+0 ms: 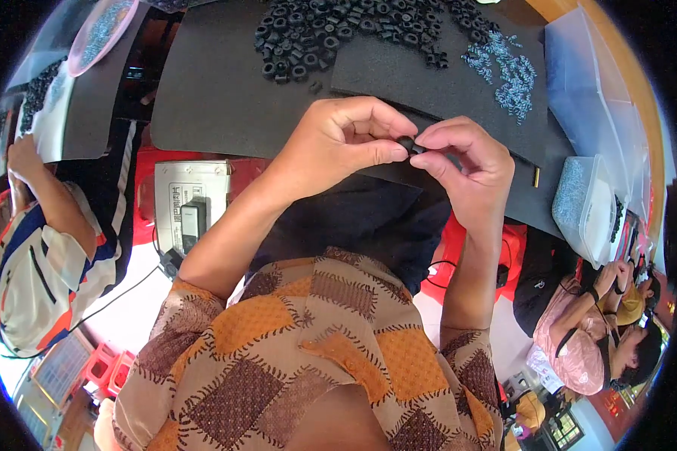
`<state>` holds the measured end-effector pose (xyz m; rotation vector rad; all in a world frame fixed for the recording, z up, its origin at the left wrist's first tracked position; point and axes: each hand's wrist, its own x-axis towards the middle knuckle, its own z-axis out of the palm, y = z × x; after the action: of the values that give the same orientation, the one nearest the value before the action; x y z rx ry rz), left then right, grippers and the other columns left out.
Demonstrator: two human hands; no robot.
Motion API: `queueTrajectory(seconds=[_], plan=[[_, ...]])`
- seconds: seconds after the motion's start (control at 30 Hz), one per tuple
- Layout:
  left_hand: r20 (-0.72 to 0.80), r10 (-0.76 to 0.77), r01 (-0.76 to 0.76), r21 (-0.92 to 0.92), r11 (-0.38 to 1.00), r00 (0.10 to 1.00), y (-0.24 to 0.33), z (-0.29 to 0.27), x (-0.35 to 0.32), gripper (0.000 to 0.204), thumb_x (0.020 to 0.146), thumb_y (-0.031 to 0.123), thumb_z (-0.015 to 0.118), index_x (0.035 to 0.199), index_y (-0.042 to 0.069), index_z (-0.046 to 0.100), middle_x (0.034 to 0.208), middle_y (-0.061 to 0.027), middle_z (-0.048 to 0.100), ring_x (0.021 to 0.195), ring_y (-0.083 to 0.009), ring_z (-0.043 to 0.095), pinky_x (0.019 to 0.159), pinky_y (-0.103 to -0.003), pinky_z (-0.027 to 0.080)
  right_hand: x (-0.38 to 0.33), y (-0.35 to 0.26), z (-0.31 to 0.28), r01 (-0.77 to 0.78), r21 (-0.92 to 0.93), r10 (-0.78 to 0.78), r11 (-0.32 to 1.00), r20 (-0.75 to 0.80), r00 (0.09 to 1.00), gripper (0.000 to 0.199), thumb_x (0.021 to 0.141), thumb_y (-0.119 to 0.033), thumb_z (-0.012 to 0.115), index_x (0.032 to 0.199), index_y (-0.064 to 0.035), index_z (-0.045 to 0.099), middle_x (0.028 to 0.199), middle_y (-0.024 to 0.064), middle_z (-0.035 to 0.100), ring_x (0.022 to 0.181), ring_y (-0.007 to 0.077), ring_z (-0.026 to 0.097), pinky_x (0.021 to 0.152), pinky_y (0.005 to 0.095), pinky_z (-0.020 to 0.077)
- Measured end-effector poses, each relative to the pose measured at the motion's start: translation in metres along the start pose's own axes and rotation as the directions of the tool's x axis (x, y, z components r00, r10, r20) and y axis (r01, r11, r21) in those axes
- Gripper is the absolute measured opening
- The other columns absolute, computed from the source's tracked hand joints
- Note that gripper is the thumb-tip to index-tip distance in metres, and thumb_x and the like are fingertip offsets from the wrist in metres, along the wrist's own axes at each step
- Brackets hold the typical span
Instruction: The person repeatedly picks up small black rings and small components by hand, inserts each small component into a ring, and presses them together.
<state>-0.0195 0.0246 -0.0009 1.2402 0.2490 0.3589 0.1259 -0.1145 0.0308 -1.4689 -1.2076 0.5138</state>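
Observation:
Above the near edge of the dark mat (226, 98), my left hand (338, 139) pinches a small black round part (406, 143) between thumb and forefinger. My right hand (470, 161) meets it from the other side, its thumb and forefinger closed at the right end of the same part. Fingertips cover much of it, so its exact kind does not show. Beyond my hands lies a big heap of small black ring-shaped parts (331, 34). To its right, little silvery coil springs (513, 86) are spread on a raised dark board (399, 90).
A short brass-coloured pin (536, 177) lies at the right. Clear plastic bins (579, 68) and a white tub of springs (572, 195) line the right side. Other people sit left (53, 255) and right (579, 331). A white box (192, 188) stands below the mat's left part.

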Motion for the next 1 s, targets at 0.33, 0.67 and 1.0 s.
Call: queueTrajectory(seconds=[0.33,0.67,1.0], plan=[[0.115,0.013,-0.009,-0.032,0.999,0.993,-0.002,-0.005,0.002,0.033,0.084,-0.002,0.073,0.113,0.001,0.058,0.098,-0.0064,0.068,0.091,-0.011,0.065,0.079,-0.025,0.054,-0.003,0.007,-0.01,-0.245,0.262,0.195,0.933,0.204,0.959,0.026,0.073,0.004,0.079,0.096,0.0005,0.067,0.096,0.0051,0.06,0.082,0.0119,0.061,0.072,0.0245,0.052],[0.281,-0.163,0.178,-0.026,0.984,0.946,0.008,-0.009,0.007,0.055,0.081,0.001,0.076,0.128,0.004,0.047,0.097,-0.0062,0.067,0.093,-0.0117,0.064,0.084,-0.026,0.051,0.004,-0.004,-0.015,-0.131,-0.022,0.13,0.991,0.356,0.925,0.033,0.068,-0.009,0.083,0.099,-0.0057,0.072,0.091,0.0034,0.056,0.08,0.0143,0.058,0.07,0.0278,0.0482],[0.388,-0.151,0.204,-0.099,0.974,0.909,0.002,-0.014,0.009,0.058,0.079,0.005,0.079,0.127,0.004,0.046,0.103,-0.0096,0.067,0.097,-0.0132,0.064,0.088,-0.027,0.051,0.006,-0.009,-0.009,-0.121,-0.067,0.137,0.99,0.355,0.925,0.031,0.067,-0.01,0.083,0.096,-0.0077,0.072,0.077,0.0001,0.051,0.071,0.0128,0.051,0.063,0.0274,0.0441]])
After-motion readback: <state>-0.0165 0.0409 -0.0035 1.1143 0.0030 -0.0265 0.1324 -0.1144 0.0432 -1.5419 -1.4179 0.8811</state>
